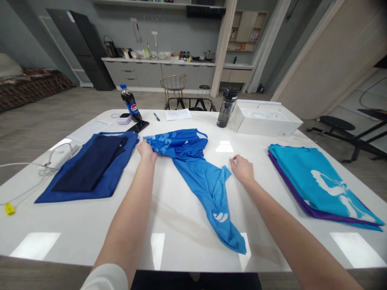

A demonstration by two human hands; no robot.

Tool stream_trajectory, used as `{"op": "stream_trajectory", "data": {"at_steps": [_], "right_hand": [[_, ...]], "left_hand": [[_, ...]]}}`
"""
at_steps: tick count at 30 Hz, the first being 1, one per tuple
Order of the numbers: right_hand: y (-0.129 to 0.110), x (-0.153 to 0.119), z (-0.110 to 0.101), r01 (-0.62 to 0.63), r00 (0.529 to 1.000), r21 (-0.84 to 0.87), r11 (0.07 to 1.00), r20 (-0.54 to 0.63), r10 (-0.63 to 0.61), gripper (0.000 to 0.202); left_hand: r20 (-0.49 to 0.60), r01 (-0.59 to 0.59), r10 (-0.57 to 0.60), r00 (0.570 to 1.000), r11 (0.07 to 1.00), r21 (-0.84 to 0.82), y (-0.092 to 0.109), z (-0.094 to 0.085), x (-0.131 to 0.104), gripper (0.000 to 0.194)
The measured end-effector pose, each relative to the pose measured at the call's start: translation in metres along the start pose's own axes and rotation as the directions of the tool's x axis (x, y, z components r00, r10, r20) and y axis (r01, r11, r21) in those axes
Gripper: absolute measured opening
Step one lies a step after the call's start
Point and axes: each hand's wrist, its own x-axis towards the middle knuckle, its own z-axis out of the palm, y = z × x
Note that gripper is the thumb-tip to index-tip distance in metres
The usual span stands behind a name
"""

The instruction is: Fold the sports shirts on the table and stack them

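Note:
A blue garment [199,177] lies crumpled on the white table [181,225], its upper part darker and patterned, its lower light-blue part stretching toward the front edge with a white mark on it. My left hand [147,151] is closed on the garment's left end. To the right of the cloth, my right hand [242,169] is apart from it, fingers loosely curled, with nothing visible in them. It is nearest to a short light-blue end of the garment.
Folded dark-blue clothes [123,177] lie left; folded turquoise and purple clothes [296,169] lie right. Along the back stand a cola bottle [130,104], a dark drinking bottle [226,108] and a white box [266,123]. A phone [139,126] and a power strip [62,155] with cables are left.

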Motion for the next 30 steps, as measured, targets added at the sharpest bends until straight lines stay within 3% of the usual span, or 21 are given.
{"op": "stream_trajectory", "data": {"at_steps": [1,2,3,4,6,8,10,12,14,16,20,24,27,30], "right_hand": [[-0.004,0.0,-0.002,-0.027,1.0,0.029,0.999,0.009,0.026,0.031],[-0.012,0.001,-0.004,-0.046,0.999,0.069,0.997,0.016,0.045,0.031],[-0.023,0.0,-0.006,-0.047,0.999,0.118,0.992,0.016,0.045,0.032],[-0.038,0.0,-0.008,-0.02,1.0,0.173,0.985,0.011,0.018,0.032],[-0.078,-0.002,-0.011,0.126,0.992,0.269,0.955,-0.017,-0.126,0.034],[-0.125,-0.002,-0.011,0.299,0.95,0.311,0.902,-0.004,-0.313,0.035],[-0.169,-0.001,-0.007,0.399,0.906,0.306,0.865,0.014,-0.423,0.035],[-0.204,0.002,-0.001,0.483,0.861,0.252,0.839,0.037,-0.507,0.039],[-0.226,0.007,0.007,0.518,0.838,0.177,0.837,0.093,-0.538,0.046],[-0.235,0.011,0.014,0.499,0.843,0.114,0.859,0.168,-0.512,0.046],[-0.228,0.022,0.02,0.475,0.85,0.085,0.876,0.214,-0.482,0.032],[-0.197,0.044,0.007,0.476,0.834,0.192,0.858,0.212,-0.51,0.02],[-0.146,0.063,-0.011,0.479,0.854,0.216,0.851,0.108,-0.508,0.022],[-0.071,0.077,-0.029,0.414,0.91,0.088,0.906,-0.014,-0.415,0.029]], "left_hand": [[-0.093,-0.154,0.166,0.982,0.979,0.131,0.003,-0.008,0.004,0.021],[-0.125,-0.285,0.329,0.936,0.917,0.28,0.005,-0.014,0.007,0.029],[-0.071,-0.382,0.446,0.892,0.829,0.409,0.005,-0.018,0.007,0.034],[0.076,-0.462,0.492,0.867,0.739,0.491,0.004,-0.019,0.005,0.035],[0.428,-0.564,0.371,0.824,0.607,0.56,-0.004,-0.014,-0.003,0.032],[0.635,-0.599,0.133,0.761,0.519,0.609,-0.018,-0.004,-0.016,0.033],[0.674,-0.6,-0.044,0.738,0.415,0.684,-0.033,0.004,-0.029,0.042],[0.641,-0.574,-0.146,0.753,0.33,0.749,-0.043,0.009,-0.037,0.052],[0.614,-0.545,-0.223,0.757,0.303,0.782,-0.048,0.01,-0.039,0.058],[0.61,-0.521,-0.283,0.74,0.333,0.786,-0.047,0.008,-0.034,0.061],[0.611,-0.49,-0.31,0.728,0.388,0.781,-0.044,0.006,-0.023,0.061],[0.603,-0.49,-0.314,0.734,0.371,0.789,-0.044,0.005,-0.023,0.061],[0.607,-0.502,-0.312,0.731,0.357,0.788,-0.044,0.003,-0.023,0.062],[0.612,-0.535,-0.31,0.727,0.301,0.789,-0.044,0.002,-0.023,0.065]]}}
